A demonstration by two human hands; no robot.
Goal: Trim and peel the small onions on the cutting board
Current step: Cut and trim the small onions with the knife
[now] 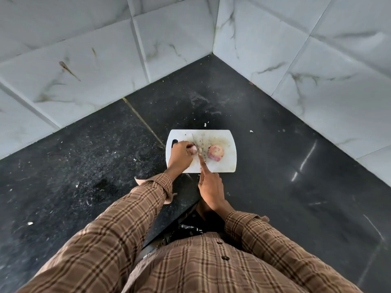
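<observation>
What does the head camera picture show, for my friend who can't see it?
A left hand holds a small onion on a white cutting board while the right hand cuts it with a knife. Another onion waits beside them.

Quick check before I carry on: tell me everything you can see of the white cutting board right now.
The cutting board is a white rounded rectangle, seemingly plastic, lying flat on the dark counter near the corner. A dark handle slot sits at its left end. Its surface is smeared and scattered with peel bits. The left hand holds a small onion on it, a knife cuts beside that, and a larger onion rests right of centre.
</observation>
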